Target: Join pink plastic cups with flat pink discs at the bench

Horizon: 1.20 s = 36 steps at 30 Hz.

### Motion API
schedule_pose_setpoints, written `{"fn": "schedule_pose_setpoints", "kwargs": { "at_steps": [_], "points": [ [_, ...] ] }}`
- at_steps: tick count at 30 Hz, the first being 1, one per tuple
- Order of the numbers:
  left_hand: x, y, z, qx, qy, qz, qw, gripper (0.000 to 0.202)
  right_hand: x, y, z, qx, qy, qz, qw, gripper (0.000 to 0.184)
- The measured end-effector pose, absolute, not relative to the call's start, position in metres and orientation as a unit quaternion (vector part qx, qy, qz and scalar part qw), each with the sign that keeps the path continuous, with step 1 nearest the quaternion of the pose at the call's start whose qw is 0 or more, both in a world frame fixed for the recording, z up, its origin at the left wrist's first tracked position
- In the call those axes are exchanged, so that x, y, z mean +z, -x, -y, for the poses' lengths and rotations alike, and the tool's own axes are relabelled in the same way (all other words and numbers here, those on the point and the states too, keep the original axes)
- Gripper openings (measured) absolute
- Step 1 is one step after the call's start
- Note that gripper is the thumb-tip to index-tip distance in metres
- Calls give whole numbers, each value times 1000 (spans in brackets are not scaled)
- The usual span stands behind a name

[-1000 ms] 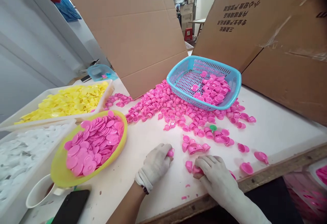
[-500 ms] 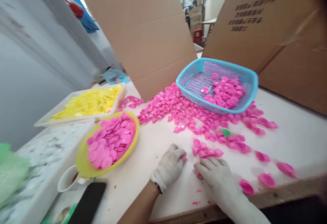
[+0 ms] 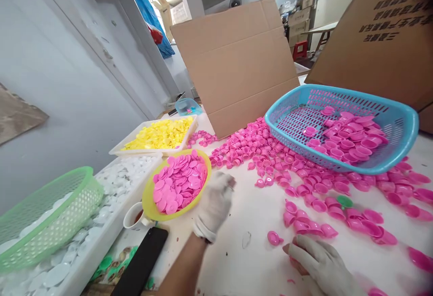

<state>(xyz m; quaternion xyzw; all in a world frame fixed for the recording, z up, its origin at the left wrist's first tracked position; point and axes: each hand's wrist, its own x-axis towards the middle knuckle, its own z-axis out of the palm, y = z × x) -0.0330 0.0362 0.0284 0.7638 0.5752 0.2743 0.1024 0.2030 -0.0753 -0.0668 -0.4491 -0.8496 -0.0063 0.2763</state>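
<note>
My gloved left hand (image 3: 214, 203) hovers by the right rim of the yellow bowl (image 3: 147, 201), which is full of flat pink discs (image 3: 179, 181). Its fingers are bent forward and smeared by motion, so what they hold is unclear. My gloved right hand (image 3: 321, 264) rests low on the white table (image 3: 250, 251). Its fingers curl over a small pink cup (image 3: 293, 263) that shows under the palm. A single pink cup (image 3: 273, 238) lies just left of it, and a cluster of pink cups (image 3: 309, 224) lies just beyond.
A blue basket (image 3: 392, 161) holding pink cups stands at the right, with loose pink cups (image 3: 270, 156) spread before it and one green piece (image 3: 344, 201). At the left are a tray of yellow discs (image 3: 158, 136), a white-disc tray (image 3: 111, 188), a green basket (image 3: 47, 215), a mug (image 3: 133, 217) and a phone (image 3: 142, 264). Cardboard sheets (image 3: 237, 61) stand behind.
The view has swung left and up. My left hand has left the spot beside my right hand and moved up-left to the yellow bowl. My right hand stays on the cups.
</note>
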Motion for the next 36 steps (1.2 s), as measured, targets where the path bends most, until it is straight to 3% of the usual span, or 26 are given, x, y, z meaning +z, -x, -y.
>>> {"fn": "schedule_pose_setpoints", "kwargs": {
  "at_steps": [3, 6, 12, 17, 24, 32, 36],
  "points": [
    [49, 81, -63, 98, -718, -689, -13, 19, -73, -199, 74, 29, 452, 848, 275, 33],
    [48, 117, -80, 19, -709, -705, 0, 11, -77, -193, 77, 65, 481, 821, 301, 27],
    [39, 130, -79, -11, -708, -707, 6, 12, -59, -204, 86, 107, 559, 771, 285, 22],
    [44, 114, -67, 70, -698, -709, -76, 20, -44, -230, 89, 100, 611, 705, 345, 17],
    [39, 127, -76, -64, -700, -711, 13, 12, -36, -222, 91, 149, 617, 697, 334, 17],
    [44, 145, -63, 60, -665, -744, -6, 15, -56, -218, 95, 184, 588, 687, 386, 17],
    [59, 115, -33, 279, -649, -704, 73, 14, -43, -213, 96, 326, 603, 621, 380, 18]
  ]
}}
